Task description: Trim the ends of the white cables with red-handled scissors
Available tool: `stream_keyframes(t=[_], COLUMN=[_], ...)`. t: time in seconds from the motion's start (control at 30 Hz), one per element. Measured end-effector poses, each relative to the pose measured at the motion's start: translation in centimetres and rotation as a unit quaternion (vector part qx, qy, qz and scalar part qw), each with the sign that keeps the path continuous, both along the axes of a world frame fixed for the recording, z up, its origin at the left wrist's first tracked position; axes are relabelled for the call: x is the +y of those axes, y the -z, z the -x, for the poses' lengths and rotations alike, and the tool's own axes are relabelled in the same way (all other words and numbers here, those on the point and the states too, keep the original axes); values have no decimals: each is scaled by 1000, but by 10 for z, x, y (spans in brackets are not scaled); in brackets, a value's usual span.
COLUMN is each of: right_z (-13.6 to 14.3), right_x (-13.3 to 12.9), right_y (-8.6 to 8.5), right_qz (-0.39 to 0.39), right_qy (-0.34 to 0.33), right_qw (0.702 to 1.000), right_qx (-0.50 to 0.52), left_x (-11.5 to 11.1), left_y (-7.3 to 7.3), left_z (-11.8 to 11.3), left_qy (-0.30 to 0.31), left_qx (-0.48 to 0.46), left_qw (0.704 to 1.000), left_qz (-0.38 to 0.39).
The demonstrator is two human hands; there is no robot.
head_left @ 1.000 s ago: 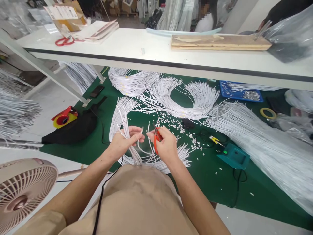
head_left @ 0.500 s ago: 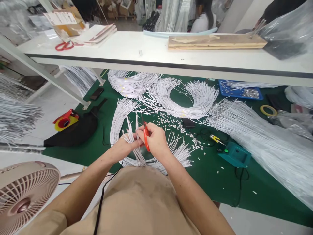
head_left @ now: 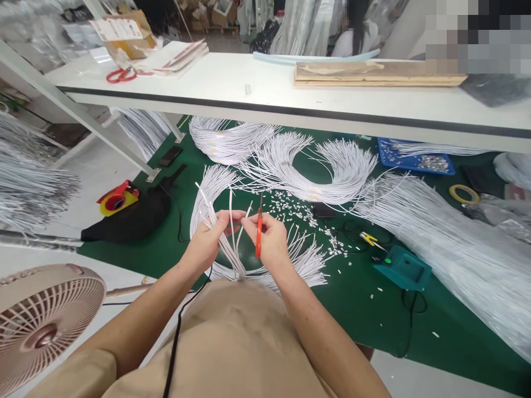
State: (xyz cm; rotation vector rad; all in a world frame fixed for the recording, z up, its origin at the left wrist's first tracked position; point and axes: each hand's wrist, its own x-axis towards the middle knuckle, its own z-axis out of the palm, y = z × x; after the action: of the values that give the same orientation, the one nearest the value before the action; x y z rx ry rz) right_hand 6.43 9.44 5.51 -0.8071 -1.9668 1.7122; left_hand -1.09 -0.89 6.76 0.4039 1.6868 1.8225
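Snips [head_left: 259, 235] now stand more upright, gripped by right hand [head_left: 270, 236]; left hand [head_left: 208, 241] grasps white wires [head_left: 235, 260] just left of it; crowded strands could cause a miscut.

Head-worn view, forward-down over green table [head_left: 340, 309]

Workshop; wire bundles [head_left: 212, 179], green bench [head_left: 344, 315]

Reads bright and evenly lit, source out of view. Goes palest on the white shelf [head_left: 207, 83], with only soft, faint shadows on the green mat [head_left: 352, 304]. Hazes over along the pale bundle [head_left: 456, 243] at right. Reasonably clear around the red-handled cutters [head_left: 259, 237]; soft in the background. Stretches wide-angle at edges, fan [head_left: 45, 298] included. Breaks into coarse mosaic top right.
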Motion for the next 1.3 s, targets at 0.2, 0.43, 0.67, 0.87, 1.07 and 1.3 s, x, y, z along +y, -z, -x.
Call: stream_keyframes(t=[0.2,0.43,0.67,0.87,1.07,1.3], right_z=[-3,-10,-3,-8,-17,-19], right_x=[-9,8,19,18,23,19], right_y=[1,-10,-25,-18,-12,-18], right_qz=[-10,-7,102,-43,-309,-421], right_qy=[-7,-32,-93,-71,-122,-141], right_qw=[1000,998,988,996,927,865], right_qx=[18,44,65,23,-176,-235], left_x=[1,-2,-4,-5,-7,-7], left_y=[-1,-11,-13,-12,-18,-19], left_z=[6,10,4,6,9,9], left_qy=[-8,48,81,20,41,40], left_qx=[4,56,74,18,63,79], left_qw=[999,994,989,998,991,990], left_qz=[32,84,102,54,108,113])
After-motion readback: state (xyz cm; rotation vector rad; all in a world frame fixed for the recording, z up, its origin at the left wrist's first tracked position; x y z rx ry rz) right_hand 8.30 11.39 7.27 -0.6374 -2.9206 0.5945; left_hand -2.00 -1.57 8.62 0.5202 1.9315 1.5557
